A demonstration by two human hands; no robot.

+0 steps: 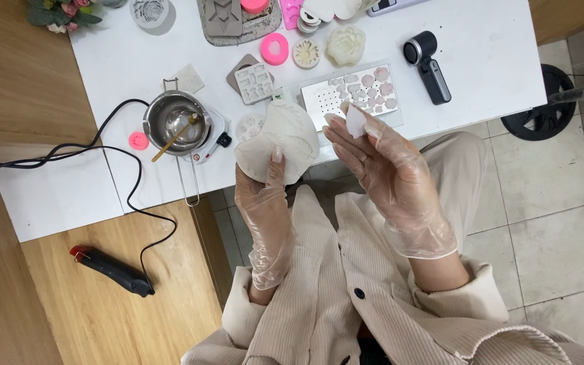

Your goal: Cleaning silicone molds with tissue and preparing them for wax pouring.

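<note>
— From my seat I see no packages, labels, signs or screens anywhere in the frame. Do you spot any?

— None. The white table across the top carries only loose, unwrapped items, nothing boxed or bagged.

— Any printed tag or sticker along the left side or the floor at right?

— I can't make out one. Nothing with a display shows either, as far as I can tell.

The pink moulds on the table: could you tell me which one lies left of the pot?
The small round pink mould, alone beside the pot and cable; the other pink ones sit further back.
</note>
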